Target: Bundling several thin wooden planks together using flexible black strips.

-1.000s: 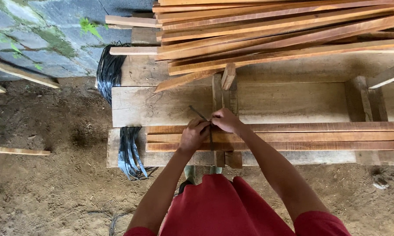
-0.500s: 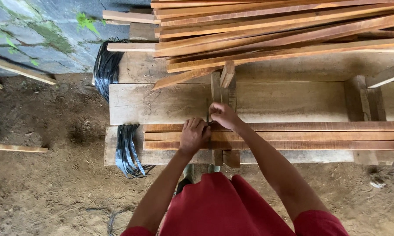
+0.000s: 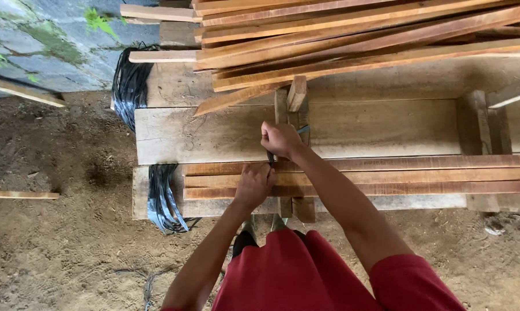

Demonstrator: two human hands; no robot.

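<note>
Bare pale wooden bench (image 3: 202,135) plank offers passage at its left end. Piled reddish-brown wooden slats (image 3: 352,40) obstruct the far edge; black plastic strap bundles (image 3: 163,198) overhang the left edge.

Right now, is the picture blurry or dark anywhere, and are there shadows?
Head view: sharp and evenly lit by soft daylight, no glare; the right hand and left hand look crisp on the wooden slats; the dirt ground lies dimmer, and darker shadow sits under the bench edge.
</note>
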